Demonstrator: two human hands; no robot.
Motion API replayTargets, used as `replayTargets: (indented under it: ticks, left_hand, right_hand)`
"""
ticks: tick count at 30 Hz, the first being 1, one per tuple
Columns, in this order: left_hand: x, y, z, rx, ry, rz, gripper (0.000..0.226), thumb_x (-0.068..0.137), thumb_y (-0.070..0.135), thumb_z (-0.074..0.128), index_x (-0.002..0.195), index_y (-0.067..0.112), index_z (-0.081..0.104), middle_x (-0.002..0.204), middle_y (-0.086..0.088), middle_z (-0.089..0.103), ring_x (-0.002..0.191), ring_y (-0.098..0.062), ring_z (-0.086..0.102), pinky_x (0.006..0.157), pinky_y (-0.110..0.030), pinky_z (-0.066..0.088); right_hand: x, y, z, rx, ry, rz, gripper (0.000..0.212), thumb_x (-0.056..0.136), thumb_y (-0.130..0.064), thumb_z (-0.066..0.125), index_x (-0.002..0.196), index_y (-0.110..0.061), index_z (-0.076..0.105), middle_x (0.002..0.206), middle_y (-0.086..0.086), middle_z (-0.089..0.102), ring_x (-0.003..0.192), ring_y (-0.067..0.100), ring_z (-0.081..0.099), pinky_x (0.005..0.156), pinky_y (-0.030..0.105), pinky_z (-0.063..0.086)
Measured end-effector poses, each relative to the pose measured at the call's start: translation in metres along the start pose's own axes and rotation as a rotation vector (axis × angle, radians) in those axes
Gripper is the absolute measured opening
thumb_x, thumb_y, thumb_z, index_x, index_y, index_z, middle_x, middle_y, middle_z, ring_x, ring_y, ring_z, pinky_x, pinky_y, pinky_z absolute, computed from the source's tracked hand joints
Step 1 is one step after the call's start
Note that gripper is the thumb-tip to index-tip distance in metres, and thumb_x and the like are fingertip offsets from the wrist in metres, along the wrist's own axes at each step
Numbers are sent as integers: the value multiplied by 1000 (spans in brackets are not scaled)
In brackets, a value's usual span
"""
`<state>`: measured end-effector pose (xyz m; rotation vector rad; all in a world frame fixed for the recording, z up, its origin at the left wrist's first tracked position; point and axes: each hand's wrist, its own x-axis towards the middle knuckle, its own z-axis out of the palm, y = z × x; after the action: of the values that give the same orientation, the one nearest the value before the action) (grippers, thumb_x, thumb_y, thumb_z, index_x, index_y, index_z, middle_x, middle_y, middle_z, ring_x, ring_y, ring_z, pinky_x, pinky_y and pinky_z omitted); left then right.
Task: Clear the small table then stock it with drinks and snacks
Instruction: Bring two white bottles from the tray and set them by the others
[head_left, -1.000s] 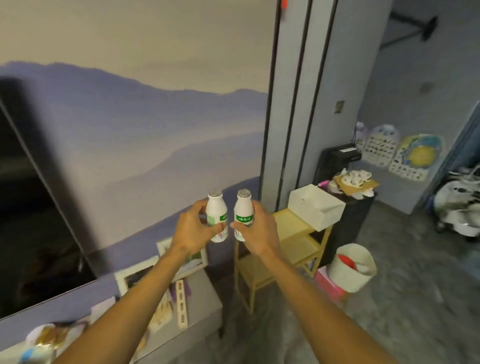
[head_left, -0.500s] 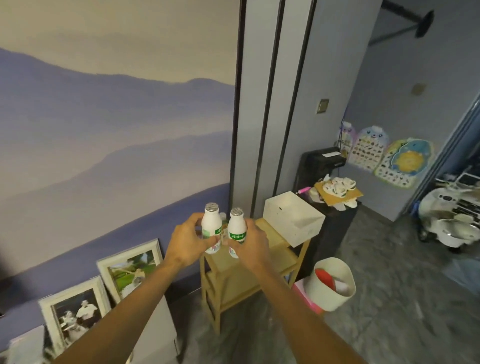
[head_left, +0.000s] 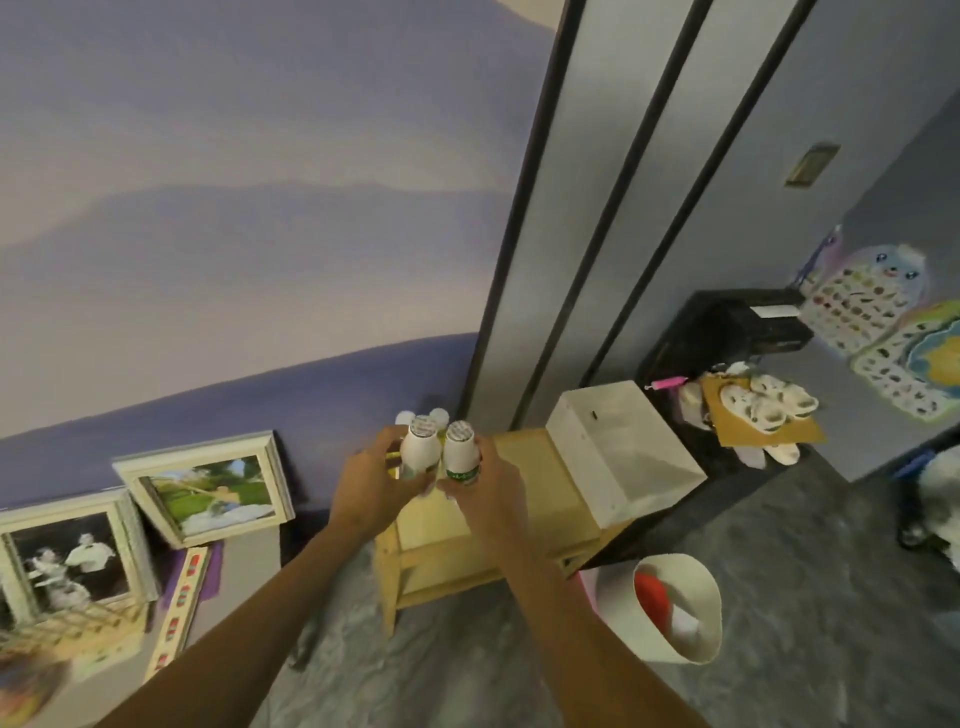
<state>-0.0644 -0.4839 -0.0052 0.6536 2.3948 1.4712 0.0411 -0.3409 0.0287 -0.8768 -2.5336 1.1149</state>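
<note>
**Lowering two drink bottles onto a crowded corner**

My left hand (head_left: 371, 488) is wrapped round the left bottle (head_left: 417, 452) and my right hand (head_left: 491, 493) round the right bottle (head_left: 461, 453). Both bottles are upright, side by side, nearly touching. They sit over the left end of the small table (head_left: 535, 478); I cannot tell whether they rest on it.

I expect toppling to be the danger. These bottles are tall and narrow, so they could knock each other or the white tops (head_left: 439, 417) just behind. The white box (head_left: 623, 452) fills the right end, leaving little room.
</note>
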Motion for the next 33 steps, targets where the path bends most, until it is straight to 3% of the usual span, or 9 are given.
replayTargets:
  ticks: [3, 10, 14, 18, 22, 33]
  left_hand:
    - [21, -21, 17, 31, 36, -64, 68, 74, 41, 95, 132, 35, 60, 116, 19, 70, 104, -6, 69, 90, -31, 59]
    - [58, -90, 70, 11, 116, -176, 60, 77, 40, 91, 129, 40, 61, 109, 19, 77, 106, 4, 70, 93, -36, 62]
    - [73, -146, 111, 40, 162, -226, 60, 79, 40, 90, 127, 50, 55, 110, 18, 76, 102, 2, 71, 90, -37, 63]
    - [82, -186, 139, 4, 180, -286, 61, 81, 31, 91, 130, 45, 57, 114, 20, 74, 106, 3, 70, 94, -34, 62]
    - [86, -213, 149, -2, 188, -316, 64, 82, 30, 91, 136, 41, 58, 122, 18, 73, 112, -2, 70, 98, -37, 61]
    - [81, -218, 157, 81, 178, -360, 75, 82, 35, 88, 147, 30, 51, 137, 7, 68, 125, -14, 66, 105, -44, 57]
  right_hand:
    - [35, 23, 20, 50, -42, -15, 71, 77, -32, 95, 138, -25, 60, 127, -3, 75, 117, 23, 70, 95, 37, 56]
    - [108, 102, 80, 83, -141, -56, 63, 75, -24, 96, 126, -26, 59, 116, -6, 76, 108, 23, 71, 80, 32, 51]
    - [136, 158, 128, 81, -172, -67, 64, 75, -20, 96, 127, -24, 59, 121, -4, 75, 113, 24, 71, 84, 31, 52]
    - [144, 194, 169, 91, -206, -71, 67, 79, -19, 95, 135, -22, 58, 131, -3, 73, 122, 23, 68, 97, 36, 55]
    - [141, 209, 197, 89, -193, -72, 68, 81, -24, 94, 138, -22, 56, 134, -2, 71, 124, 21, 67, 99, 35, 56]
    - [148, 217, 208, 19, -251, -37, 78, 85, -33, 90, 149, -20, 46, 146, 1, 64, 134, 21, 62, 103, 25, 48]
